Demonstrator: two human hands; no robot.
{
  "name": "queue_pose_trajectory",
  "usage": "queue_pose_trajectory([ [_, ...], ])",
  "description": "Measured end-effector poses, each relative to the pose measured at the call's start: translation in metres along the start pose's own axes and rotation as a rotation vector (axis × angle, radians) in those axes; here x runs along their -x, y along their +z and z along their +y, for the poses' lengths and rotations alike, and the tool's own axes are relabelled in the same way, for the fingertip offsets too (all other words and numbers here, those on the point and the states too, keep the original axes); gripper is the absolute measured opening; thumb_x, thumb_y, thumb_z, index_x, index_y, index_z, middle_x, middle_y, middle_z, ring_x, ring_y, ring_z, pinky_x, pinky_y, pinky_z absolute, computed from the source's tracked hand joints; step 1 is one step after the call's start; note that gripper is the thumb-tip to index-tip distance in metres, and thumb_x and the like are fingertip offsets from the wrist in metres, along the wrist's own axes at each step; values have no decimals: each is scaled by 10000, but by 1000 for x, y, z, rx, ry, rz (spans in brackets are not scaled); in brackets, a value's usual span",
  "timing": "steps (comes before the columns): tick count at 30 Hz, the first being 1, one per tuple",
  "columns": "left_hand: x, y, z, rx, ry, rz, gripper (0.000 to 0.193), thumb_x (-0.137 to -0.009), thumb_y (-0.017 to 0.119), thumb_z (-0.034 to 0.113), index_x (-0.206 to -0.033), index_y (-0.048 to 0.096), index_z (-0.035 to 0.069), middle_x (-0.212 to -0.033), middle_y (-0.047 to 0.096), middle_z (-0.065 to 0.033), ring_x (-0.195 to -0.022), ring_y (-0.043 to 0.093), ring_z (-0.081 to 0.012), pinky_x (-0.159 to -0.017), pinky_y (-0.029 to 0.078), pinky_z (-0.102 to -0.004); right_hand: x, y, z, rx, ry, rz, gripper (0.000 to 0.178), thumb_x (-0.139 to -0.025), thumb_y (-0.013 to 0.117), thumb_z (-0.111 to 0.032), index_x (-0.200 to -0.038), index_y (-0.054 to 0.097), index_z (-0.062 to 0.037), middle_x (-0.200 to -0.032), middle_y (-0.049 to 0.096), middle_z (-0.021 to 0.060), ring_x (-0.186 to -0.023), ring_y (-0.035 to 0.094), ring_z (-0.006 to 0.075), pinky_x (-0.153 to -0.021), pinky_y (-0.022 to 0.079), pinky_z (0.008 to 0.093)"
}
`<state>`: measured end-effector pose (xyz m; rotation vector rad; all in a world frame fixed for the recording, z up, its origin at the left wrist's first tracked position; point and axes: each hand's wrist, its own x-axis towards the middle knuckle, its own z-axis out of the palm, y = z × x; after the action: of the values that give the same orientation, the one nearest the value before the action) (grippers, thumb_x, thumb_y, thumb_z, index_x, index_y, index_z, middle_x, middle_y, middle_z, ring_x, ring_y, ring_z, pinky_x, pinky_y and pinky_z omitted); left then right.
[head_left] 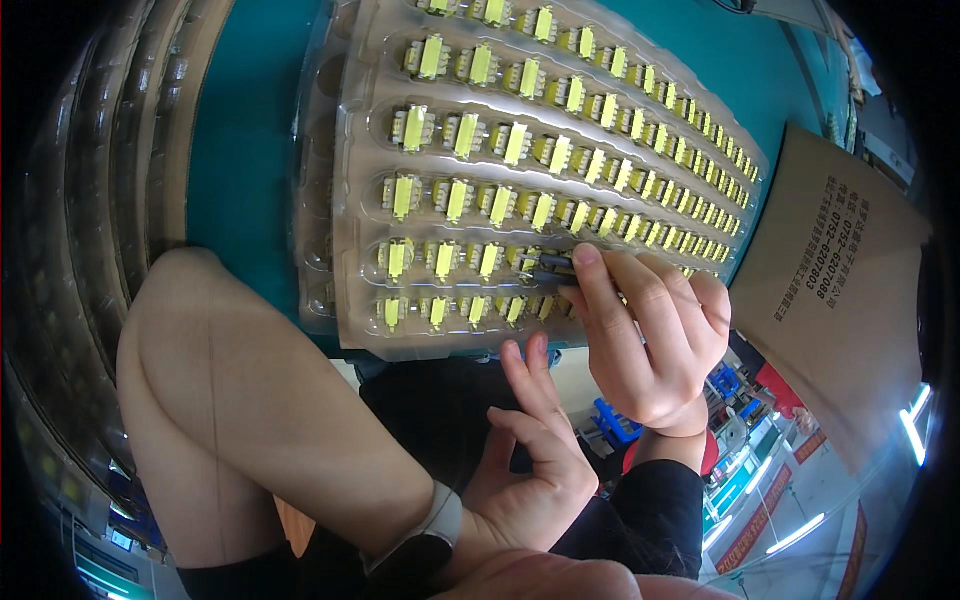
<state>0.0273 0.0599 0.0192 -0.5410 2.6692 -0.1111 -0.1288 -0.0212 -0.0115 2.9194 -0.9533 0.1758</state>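
My right hand (655,335) is closed around dark tweezers (553,268). Their metal tips reach a small yellow transformer-like component near the tray's near edge; whether they grip it I cannot tell. Rows of these yellow-taped components (464,134) with pale pin sides sit in the pockets of a clear plastic tray (362,240). Just below the tray, my left hand (535,450) has its fingers stretched and apart, with nothing visible in them. The left forearm, with a watch (425,535) at the wrist, is bent across the lower left.
A green table surface (245,130) lies under the tray. Stacked trays (150,130) stand at the left. On the right, a brown cardboard box flap (830,270) rises beside the tray. Beyond it are blue bins (615,422) and ceiling lights.
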Motion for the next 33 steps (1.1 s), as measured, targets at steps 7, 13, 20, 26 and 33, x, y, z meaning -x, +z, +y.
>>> queue_pose_trajectory([
  [7, -1, 0, 0, 20, -23, 23, 392, -908, 720, 199, -1202, 751, -59, -1232, 762, -222, -1014, 788, -386, -621, 627, -329, 0, -4, 1, 7, 6, -35, 453, -691, 699, -158, -1088, 776, 46, -970, 705, 82, -836, 709, 171, -679, 399, 285],
  [13, 2, 1, 0, -26, 3, 6, 239, -931, 653, 22, -1152, 743, 11, -1136, 769, -284, -980, 795, -394, -631, 601, -334, 0, -3, -1, -54, 50, -16, 373, -747, 778, -127, -1084, 780, 34, -961, 716, 74, -809, 702, 175, -673, 403, 290],
  [20, 3, -8, -13, -72, 35, -3, 234, -914, 666, 16, -1134, 746, -1, -1138, 769, -284, -982, 795, -389, -624, 602, -323, -4, -9, 14, 31, 142, 35, 300, -803, 817, -113, -1080, 793, -1, -938, 722, 53, -783, 690, 173, -693, 435, 303],
  [26, 5, 0, -5, -49, 5, -13, 200, -916, 667, -1, -1095, 739, -52, -1137, 765, -292, -973, 797, -384, -611, 601, -311, -7, 7, 13, -14, 124, 79, 325, -792, 817, -118, -1098, 787, -14, -953, 729, 48, -777, 680, 165, -699, 437, 310],
  [33, -2, 2, -2, -24, 29, 24, 210, -921, 668, 7, -1113, 735, -45, -1129, 766, -293, -980, 796, -385, -608, 605, -309, -6, 4, 20, 7, 109, 60, 340, -777, 814, -120, -1096, 781, -9, -958, 730, 42, -770, 675, 161, -706, 439, 309],
])
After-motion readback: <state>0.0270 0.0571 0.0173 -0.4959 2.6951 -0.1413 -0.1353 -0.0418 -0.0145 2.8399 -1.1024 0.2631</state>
